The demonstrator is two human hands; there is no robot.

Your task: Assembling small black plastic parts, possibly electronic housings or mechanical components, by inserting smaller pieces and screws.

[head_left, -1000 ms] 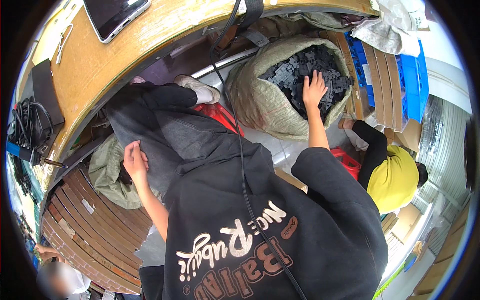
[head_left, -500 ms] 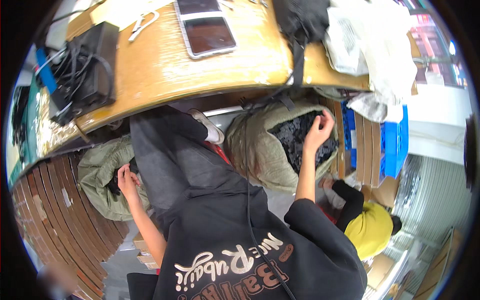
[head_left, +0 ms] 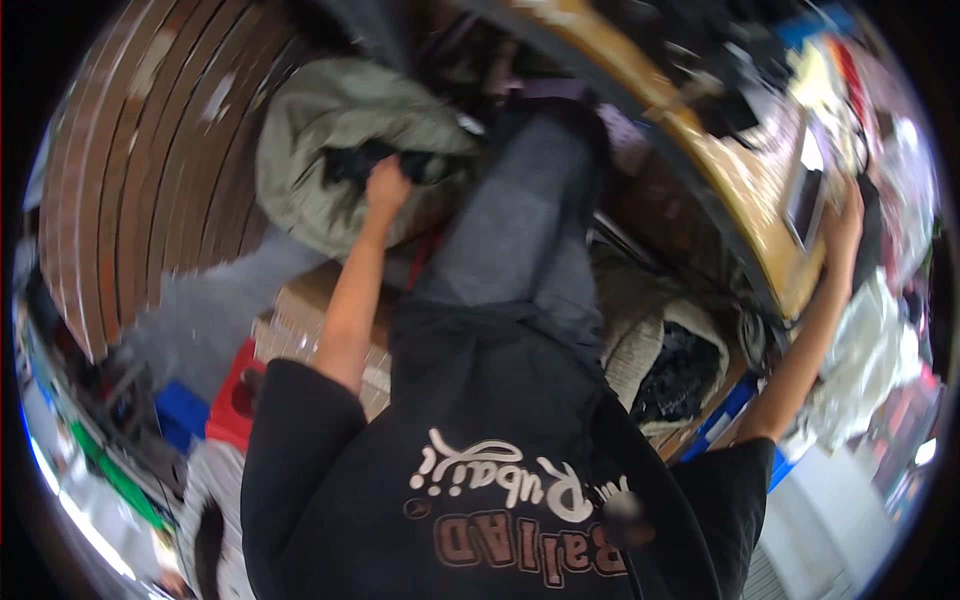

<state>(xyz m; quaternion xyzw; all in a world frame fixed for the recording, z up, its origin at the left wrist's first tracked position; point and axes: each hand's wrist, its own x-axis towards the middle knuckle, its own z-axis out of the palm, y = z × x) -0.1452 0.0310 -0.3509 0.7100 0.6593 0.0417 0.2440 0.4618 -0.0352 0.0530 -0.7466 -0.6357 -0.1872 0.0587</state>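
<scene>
My left hand (head_left: 388, 185) is at the mouth of an olive-green sack (head_left: 300, 165), its fingers curled down against the dark contents (head_left: 350, 165). What they grip, if anything, does not show. Across the scene, my right hand (head_left: 843, 225) is over the wooden table's edge (head_left: 735, 190), beside a dark-screened phone (head_left: 805, 205). Blur hides whether its fingers touch the phone or hold anything. A second sack (head_left: 625, 355), holding small black pieces (head_left: 680, 370), stands below the table on the right.
Stacked brown boards (head_left: 130, 190) rise at the left. Cardboard boxes (head_left: 315, 310) and a red stool-like object (head_left: 235, 395) are near my left arm. A pale plastic bag (head_left: 865, 335) hangs by my right forearm. Another person's grey sleeve (head_left: 215, 500) shows at lower left.
The view has swung toward the left sack. My left hand has gone from above that sack's opening into its contents. My right hand has left the right sack for the table beside the phone.
</scene>
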